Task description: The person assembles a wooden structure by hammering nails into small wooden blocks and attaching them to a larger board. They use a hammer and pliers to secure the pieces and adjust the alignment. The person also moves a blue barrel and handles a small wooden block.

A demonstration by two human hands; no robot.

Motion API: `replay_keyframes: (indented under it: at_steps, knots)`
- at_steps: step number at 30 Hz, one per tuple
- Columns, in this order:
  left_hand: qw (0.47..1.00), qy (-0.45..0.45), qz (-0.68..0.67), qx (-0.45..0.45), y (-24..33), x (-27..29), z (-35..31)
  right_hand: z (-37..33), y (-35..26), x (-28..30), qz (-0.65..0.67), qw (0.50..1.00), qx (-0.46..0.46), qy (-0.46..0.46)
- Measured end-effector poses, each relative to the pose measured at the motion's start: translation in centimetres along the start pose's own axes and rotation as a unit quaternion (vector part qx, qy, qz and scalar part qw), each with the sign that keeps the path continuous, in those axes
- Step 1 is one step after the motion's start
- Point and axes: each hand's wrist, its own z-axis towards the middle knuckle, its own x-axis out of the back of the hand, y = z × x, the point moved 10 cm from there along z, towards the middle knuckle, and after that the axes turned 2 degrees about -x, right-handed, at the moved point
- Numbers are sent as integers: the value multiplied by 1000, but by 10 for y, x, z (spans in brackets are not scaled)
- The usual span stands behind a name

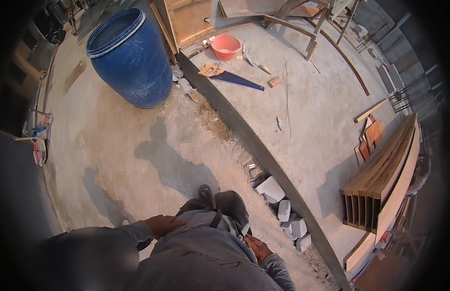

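My left hand (162, 225) lies flat against the grey shirt (200, 252) at the left of my waist, its fingertips partly lost against the cloth. At the right of my waist, my right hand (258, 248) rests with fingers stretched along the shirt's lower edge. Neither hand shows a tool in it. Between them a short dark strap (216, 219) hangs over my dark trousers (232, 201). Broken grey blocks (270, 189) lie beyond the right hand, along a low cement kerb (249, 138).
A large blue barrel (130, 68) stands far left. Across the kerb are a handsaw (234, 80), a red basin (226, 47), a trowel (259, 64) and a brick piece (274, 82). Stacked wooden beams (375, 184) are at right. A blurred patch covers the lower left; a second shadow falls nearby.
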Motion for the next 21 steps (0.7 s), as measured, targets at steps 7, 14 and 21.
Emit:
replay_keyframes:
  at_steps: [7,14,21]
  knots:
    - [931,269,-162,185,-96,105,25,117,126,117,68,944,-308,94]
    - [884,269,-237,300,-119,116,50,222,131,117,99,953,-286,-27]
    - [895,155,-381,173,-132,224,40,268,60,179,124,971,-202,-26]
